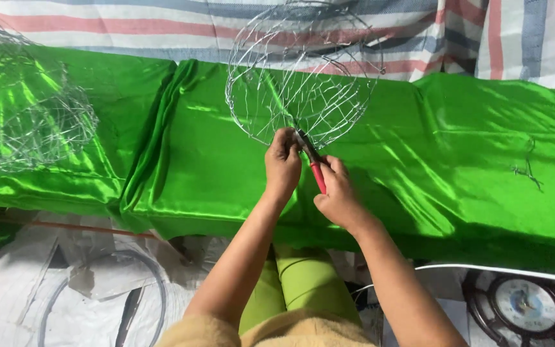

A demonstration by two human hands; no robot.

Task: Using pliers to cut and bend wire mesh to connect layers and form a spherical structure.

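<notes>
Both hands are up at the near rim of the wire frame (pixel 303 77), a round cage of thin silvery wire standing on the bright green satin cloth (pixel 457 148) that covers the work surface. The left hand (pixel 282 164) is clenched around the bottom edge of the wire frame, fingers curled tight on the wire right where the tool meets it. The right hand (pixel 338 196), just below and to the right of that spot, is wrapped around the red-handled pliers (pixel 313 164); the handle runs up out of the fist and the dark nose of the pliers reaches the frame's lower rim, touching or all but touching the left hand's fingers. Whether the plier nose is biting on wire I can't tell, the left fingers cover it. Far to the left of the wire frame sits a second wire cage (pixel 30 109), also on the green cloth, well apart from the hands. Off to the right of the frame, a small scrap of bent wire (pixel 527 168) lies alone on the cloth. Behind the frame hangs a striped sheet (pixel 130 26) in red, blue and white. Well below the frame, at the lower right corner, a round clock face (pixel 527 305) lies on the floor.
</notes>
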